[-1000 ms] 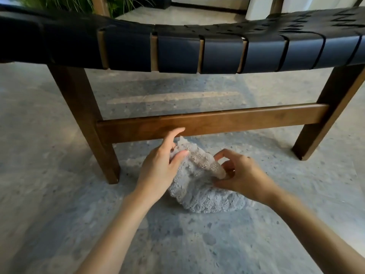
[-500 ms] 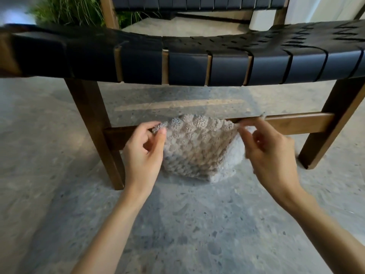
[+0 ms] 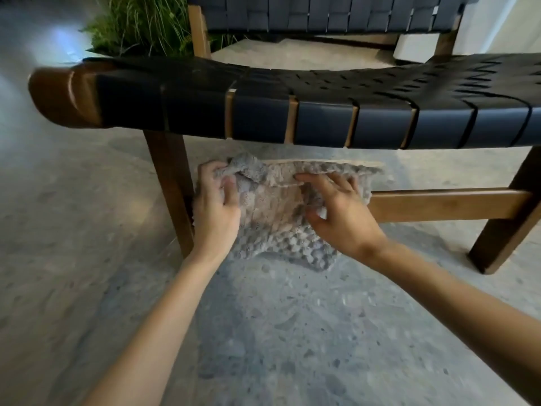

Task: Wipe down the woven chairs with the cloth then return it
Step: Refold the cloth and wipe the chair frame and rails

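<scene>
Mid-frame, under the chair (image 3: 322, 124) seat, the left hand (image 3: 216, 206) gripped a corner of the cloth (image 3: 275, 212) and the right hand (image 3: 336, 212) pinched its fold. The hanging lower edge risked dragging on the floor (image 3: 263, 332).

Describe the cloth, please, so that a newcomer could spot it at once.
Find the woven chair with dark straps. Under its seat, before the wooden crossbar, the left hand and right hand hold the cloth. It alone is pale grey and bumpy.
</scene>
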`<action>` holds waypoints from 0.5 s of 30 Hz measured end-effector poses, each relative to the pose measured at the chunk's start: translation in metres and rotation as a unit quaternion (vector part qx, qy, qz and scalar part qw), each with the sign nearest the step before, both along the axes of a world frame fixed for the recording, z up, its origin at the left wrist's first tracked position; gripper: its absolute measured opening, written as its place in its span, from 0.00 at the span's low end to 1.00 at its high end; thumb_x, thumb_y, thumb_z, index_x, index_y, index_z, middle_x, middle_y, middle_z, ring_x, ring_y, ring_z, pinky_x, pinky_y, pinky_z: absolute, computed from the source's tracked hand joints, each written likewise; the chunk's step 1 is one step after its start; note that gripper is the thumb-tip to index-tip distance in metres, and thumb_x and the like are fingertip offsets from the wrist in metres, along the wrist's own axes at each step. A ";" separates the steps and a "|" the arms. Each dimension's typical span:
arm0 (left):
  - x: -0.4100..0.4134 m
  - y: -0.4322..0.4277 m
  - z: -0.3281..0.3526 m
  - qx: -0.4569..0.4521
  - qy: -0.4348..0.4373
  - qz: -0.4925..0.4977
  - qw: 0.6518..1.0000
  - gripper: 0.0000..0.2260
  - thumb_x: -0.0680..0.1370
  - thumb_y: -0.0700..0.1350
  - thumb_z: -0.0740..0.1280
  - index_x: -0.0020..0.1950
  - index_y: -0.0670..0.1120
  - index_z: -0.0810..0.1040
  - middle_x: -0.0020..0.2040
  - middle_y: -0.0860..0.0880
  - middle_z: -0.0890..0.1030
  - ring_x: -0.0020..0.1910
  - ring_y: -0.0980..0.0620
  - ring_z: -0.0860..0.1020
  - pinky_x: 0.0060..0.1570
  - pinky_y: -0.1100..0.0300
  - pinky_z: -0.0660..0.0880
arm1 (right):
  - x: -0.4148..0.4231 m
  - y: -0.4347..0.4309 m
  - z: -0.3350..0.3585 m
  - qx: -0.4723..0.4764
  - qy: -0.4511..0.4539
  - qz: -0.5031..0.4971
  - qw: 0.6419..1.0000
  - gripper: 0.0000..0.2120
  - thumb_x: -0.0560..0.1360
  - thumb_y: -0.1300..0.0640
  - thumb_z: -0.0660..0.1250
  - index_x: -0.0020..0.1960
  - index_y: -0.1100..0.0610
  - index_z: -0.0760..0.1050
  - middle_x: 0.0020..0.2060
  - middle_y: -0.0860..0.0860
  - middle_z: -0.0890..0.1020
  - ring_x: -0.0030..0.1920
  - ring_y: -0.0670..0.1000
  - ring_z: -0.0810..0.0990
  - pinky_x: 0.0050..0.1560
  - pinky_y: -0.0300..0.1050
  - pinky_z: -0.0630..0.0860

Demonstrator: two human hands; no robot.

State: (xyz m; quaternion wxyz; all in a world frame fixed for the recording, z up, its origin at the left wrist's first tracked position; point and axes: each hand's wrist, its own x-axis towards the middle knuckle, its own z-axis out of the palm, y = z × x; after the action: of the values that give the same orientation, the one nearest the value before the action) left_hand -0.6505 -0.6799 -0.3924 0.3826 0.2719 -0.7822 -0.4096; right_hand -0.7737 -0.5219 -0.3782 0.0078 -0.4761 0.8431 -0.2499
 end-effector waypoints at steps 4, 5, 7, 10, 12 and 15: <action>0.012 -0.017 -0.016 -0.251 -0.246 -0.029 0.936 0.34 0.80 0.49 0.62 0.77 0.40 0.47 0.73 0.36 0.63 0.72 0.42 0.65 0.72 0.49 0.60 | -0.005 -0.026 -0.012 0.123 0.019 0.052 0.991 0.37 0.75 0.41 0.64 0.78 0.47 0.50 0.74 0.49 0.64 0.75 0.54 0.57 0.75 0.55 0.46; 0.017 -0.022 -0.019 -0.322 -0.291 -0.021 0.901 0.37 0.79 0.52 0.63 0.77 0.41 0.44 0.72 0.35 0.64 0.71 0.40 0.66 0.72 0.48 0.60 | -0.005 -0.032 -0.015 0.133 0.041 0.058 0.989 0.39 0.75 0.39 0.63 0.78 0.46 0.47 0.75 0.49 0.61 0.74 0.54 0.57 0.74 0.56 0.47; 0.023 -0.029 -0.023 -0.421 -0.359 -0.003 0.833 0.39 0.76 0.57 0.64 0.78 0.42 0.47 0.66 0.35 0.70 0.65 0.37 0.70 0.69 0.46 0.63 | -0.004 -0.041 -0.020 0.126 0.097 0.077 0.984 0.39 0.75 0.37 0.61 0.78 0.44 0.43 0.76 0.47 0.57 0.73 0.54 0.60 0.72 0.56 0.53; 0.024 -0.035 -0.029 -0.480 -0.438 0.028 0.759 0.38 0.73 0.62 0.65 0.76 0.43 0.59 0.59 0.38 0.73 0.58 0.38 0.73 0.66 0.47 0.65 | 0.000 -0.060 -0.028 0.115 0.165 0.112 0.973 0.37 0.75 0.39 0.63 0.77 0.43 0.46 0.75 0.48 0.60 0.70 0.55 0.66 0.67 0.55 0.63; 0.019 -0.033 -0.028 -0.486 -0.470 0.038 0.736 0.38 0.72 0.64 0.63 0.74 0.44 0.61 0.60 0.38 0.73 0.58 0.40 0.73 0.65 0.47 0.65 | -0.001 -0.066 -0.030 0.130 0.197 0.106 0.966 0.37 0.74 0.38 0.64 0.75 0.44 0.48 0.71 0.51 0.66 0.66 0.57 0.70 0.63 0.54 0.67; 0.015 -0.030 -0.027 -0.493 -0.472 0.043 0.730 0.37 0.72 0.65 0.62 0.72 0.43 0.62 0.59 0.39 0.72 0.56 0.41 0.73 0.63 0.47 0.66 | -0.007 -0.067 -0.033 0.161 0.252 0.100 0.949 0.38 0.73 0.36 0.64 0.71 0.47 0.46 0.67 0.55 0.68 0.63 0.58 0.72 0.56 0.53 0.73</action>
State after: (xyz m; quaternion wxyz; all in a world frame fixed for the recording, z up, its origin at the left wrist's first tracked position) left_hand -0.6352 -0.7102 -0.4195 0.0615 0.2373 -0.9414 0.2316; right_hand -0.7812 -0.5893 -0.4117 -0.1030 -0.5981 0.7946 0.0196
